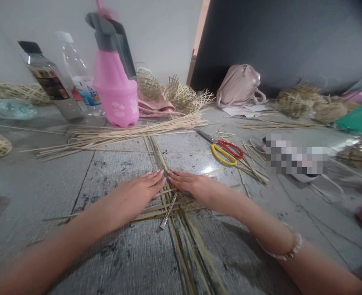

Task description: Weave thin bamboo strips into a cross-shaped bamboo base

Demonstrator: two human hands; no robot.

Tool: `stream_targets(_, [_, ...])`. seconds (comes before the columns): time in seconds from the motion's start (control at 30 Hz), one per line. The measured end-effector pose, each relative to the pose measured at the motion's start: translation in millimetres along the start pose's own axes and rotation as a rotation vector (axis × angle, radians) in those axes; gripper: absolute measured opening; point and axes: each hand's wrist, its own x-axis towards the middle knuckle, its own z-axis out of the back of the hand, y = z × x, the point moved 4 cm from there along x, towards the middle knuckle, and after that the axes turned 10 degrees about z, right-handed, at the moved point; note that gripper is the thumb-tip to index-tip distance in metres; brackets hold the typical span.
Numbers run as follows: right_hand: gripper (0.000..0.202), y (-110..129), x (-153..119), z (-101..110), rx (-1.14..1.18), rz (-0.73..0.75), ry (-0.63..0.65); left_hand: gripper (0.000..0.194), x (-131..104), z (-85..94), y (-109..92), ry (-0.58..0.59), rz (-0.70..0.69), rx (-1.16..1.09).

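Green and straw-coloured strips [181, 215], flat, narrow, crossed on the grey ribbed surface [122, 254] before me; left hand [141, 188], fingers straight and unclenched, laid on them; right hand [193, 183], likewise flat, fingertips just beside the left's; strips under both palms hidden, near ends cut off by the frame; slim metal ruler [169, 211], markings too small to read; scissors [215, 144], red and yellow loops; blurred-out white object [294, 157], unidentifiable.

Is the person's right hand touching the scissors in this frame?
Apart. The head view shows a strip of grey surface between the right hand and the scissors, which lie beyond it.
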Motion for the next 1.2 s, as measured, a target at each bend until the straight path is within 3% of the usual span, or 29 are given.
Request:
stream_targets(0.33, [0.054, -5.7, -0.6, -5.1, 0.021, -0.019, -0.021, 0.041, 2.0, -3.2, 4.2, -0.086, -0.022, -0.053])
stream_targets(0.87, [0.047, 2.0, 4.4, -4.7, -0.035, -0.034, -0.009, 0.048, 0.8, -2.7, 2.9, -0.037, 0.005, -0.136])
stream_targets(1.2, [0.052, -3.1, -3.5, 14.0, 0.168, -0.086, 0.125, 0.050, -7.0, 8.4, -0.5, 0.025, -0.084, -0.039])
